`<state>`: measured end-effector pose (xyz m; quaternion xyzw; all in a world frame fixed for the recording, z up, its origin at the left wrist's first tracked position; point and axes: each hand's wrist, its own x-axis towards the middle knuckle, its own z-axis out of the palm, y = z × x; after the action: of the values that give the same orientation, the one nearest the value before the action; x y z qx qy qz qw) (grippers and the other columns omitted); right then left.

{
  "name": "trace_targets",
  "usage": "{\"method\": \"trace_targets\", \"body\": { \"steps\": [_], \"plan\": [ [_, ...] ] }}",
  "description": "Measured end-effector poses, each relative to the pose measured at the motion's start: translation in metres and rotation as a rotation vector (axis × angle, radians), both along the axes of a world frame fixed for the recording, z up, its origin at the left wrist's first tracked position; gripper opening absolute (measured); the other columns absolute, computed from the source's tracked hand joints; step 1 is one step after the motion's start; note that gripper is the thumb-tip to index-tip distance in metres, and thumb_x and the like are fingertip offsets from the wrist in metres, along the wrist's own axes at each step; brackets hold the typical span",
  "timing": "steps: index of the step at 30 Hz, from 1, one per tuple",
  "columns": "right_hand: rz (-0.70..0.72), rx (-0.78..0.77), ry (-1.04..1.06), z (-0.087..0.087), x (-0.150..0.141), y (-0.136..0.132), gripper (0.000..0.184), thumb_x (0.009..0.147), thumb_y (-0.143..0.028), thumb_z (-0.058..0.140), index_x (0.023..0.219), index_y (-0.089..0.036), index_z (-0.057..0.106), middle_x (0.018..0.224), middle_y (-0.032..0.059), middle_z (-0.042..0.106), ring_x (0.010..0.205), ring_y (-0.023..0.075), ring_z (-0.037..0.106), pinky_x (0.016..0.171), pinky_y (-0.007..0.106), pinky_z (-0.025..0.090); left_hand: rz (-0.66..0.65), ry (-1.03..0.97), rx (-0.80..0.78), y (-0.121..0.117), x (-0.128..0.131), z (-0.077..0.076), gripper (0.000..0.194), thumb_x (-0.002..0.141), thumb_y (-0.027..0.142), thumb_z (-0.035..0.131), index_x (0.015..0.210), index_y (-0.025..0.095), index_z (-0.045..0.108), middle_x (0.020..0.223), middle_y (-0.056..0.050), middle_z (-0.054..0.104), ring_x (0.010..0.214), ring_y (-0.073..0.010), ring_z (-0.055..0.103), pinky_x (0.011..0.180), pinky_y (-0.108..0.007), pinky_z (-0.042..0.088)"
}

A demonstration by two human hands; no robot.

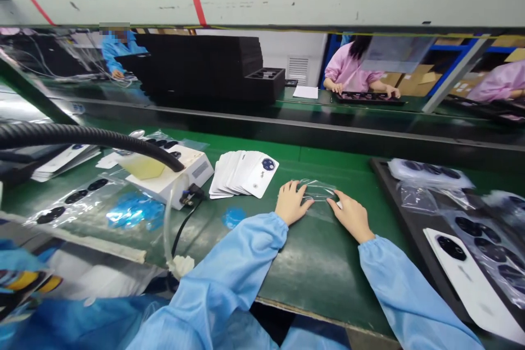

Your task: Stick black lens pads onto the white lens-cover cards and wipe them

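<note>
A thin sheet of clear plastic film, perhaps a flat bag, stretches just above the green bench between my two hands. My left hand grips its left side, thumb and fingers at the edge. On the opposite side my right hand has the film's edge at its thumb and fingertips. A small white bit shows by the right thumb; I cannot make out what it is. Left of my hands lies a fanned stack of white phone back covers, the top one with a dark round camera ring.
A white box device and a black corrugated hose stand to the left, near blue film pieces. On the right a dark tray carries bagged lens parts and a white phone cover. Co-workers sit beyond the rail.
</note>
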<state>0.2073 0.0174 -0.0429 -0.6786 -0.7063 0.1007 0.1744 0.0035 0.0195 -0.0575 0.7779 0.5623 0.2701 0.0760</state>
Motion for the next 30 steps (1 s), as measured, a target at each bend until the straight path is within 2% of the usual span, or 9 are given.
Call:
{"method": "trace_targets", "body": {
  "steps": [3,6,12,15,18,21,24,27,30],
  "plan": [
    [0.017,-0.003,0.024,-0.003,0.004,-0.003,0.039,0.089,-0.044,0.048,0.119,-0.022,0.062,0.112,0.0121,0.068,0.095,0.0328,0.064,0.074,0.039,0.046,0.013,-0.078,0.018,-0.004,0.0,0.002,0.043,0.083,0.044,0.065,0.116,0.016,0.06,0.118,-0.013,0.055,0.112,-0.0306,0.05,0.098,-0.046,0.039],
    [0.017,-0.009,0.117,-0.006,0.007,0.001,0.034,0.086,-0.046,0.05,0.106,-0.024,0.066,0.099,0.0096,0.07,0.089,0.0312,0.063,0.071,0.037,0.044,0.024,-0.193,0.041,-0.002,-0.001,0.005,0.04,0.078,0.04,0.07,0.111,0.018,0.061,0.116,-0.011,0.055,0.11,-0.0291,0.05,0.098,-0.045,0.04],
    [0.11,-0.009,0.513,-0.007,0.005,0.004,0.038,0.081,-0.053,0.053,0.08,-0.018,0.065,0.072,0.0039,0.064,0.064,0.0178,0.057,0.059,0.027,0.043,0.026,-0.565,0.071,0.0,-0.005,0.01,0.024,0.081,0.028,0.066,0.104,0.02,0.062,0.107,-0.008,0.055,0.107,-0.0225,0.054,0.097,-0.038,0.043],
    [0.15,0.027,0.667,-0.003,-0.009,-0.008,0.041,0.083,-0.055,0.052,0.081,-0.015,0.065,0.062,0.0012,0.059,0.052,0.0135,0.05,0.051,0.025,0.04,0.037,-0.801,0.016,-0.003,0.001,0.01,0.034,0.084,0.033,0.061,0.115,0.019,0.058,0.107,-0.009,0.056,0.098,-0.0201,0.059,0.089,-0.035,0.048],
    [0.216,0.073,0.749,-0.003,-0.034,-0.024,0.039,0.083,-0.052,0.054,0.08,-0.015,0.067,0.066,0.0023,0.062,0.057,0.014,0.054,0.055,0.025,0.044,-0.023,-0.997,-0.144,-0.009,0.013,0.01,0.043,0.088,0.046,0.054,0.12,0.017,0.057,0.099,-0.009,0.063,0.08,-0.0173,0.063,0.072,-0.03,0.052],
    [0.299,0.092,0.761,-0.007,-0.057,-0.038,0.037,0.086,-0.047,0.051,0.084,-0.016,0.072,0.073,0.0036,0.066,0.067,0.0166,0.06,0.061,0.025,0.048,-0.082,-1.129,-0.296,-0.019,0.023,0.011,0.043,0.079,0.054,0.064,0.092,0.014,0.067,0.082,-0.007,0.065,0.075,-0.0171,0.063,0.068,-0.026,0.052],
    [0.315,0.115,0.701,-0.012,-0.062,-0.042,0.033,0.088,-0.042,0.052,0.095,-0.018,0.073,0.069,0.0018,0.065,0.062,0.0155,0.058,0.058,0.025,0.047,0.016,-1.276,-0.341,-0.019,0.02,0.012,0.048,0.075,0.061,0.066,0.065,0.015,0.055,0.062,0.0,0.055,0.061,-0.0117,0.057,0.057,-0.02,0.048],
    [0.254,0.181,0.588,-0.015,-0.049,-0.037,0.03,0.089,-0.038,0.051,0.102,-0.019,0.07,0.071,0.0019,0.064,0.063,0.016,0.058,0.06,0.026,0.048,0.188,-1.446,-0.344,-0.008,0.004,0.012,0.055,0.078,0.067,0.058,0.06,0.018,0.042,0.052,0.006,0.04,0.048,-0.0087,0.05,0.045,-0.017,0.042],
    [0.231,0.275,0.437,-0.015,-0.035,-0.031,0.023,0.086,-0.034,0.055,0.1,-0.023,0.069,0.088,0.0052,0.065,0.084,0.0216,0.06,0.077,0.033,0.049,0.231,-1.583,-0.373,0.002,-0.009,0.013,0.045,0.077,0.057,0.066,0.072,0.016,0.048,0.067,0.0,0.056,0.057,-0.0118,0.062,0.049,-0.019,0.047]
  ]
}}
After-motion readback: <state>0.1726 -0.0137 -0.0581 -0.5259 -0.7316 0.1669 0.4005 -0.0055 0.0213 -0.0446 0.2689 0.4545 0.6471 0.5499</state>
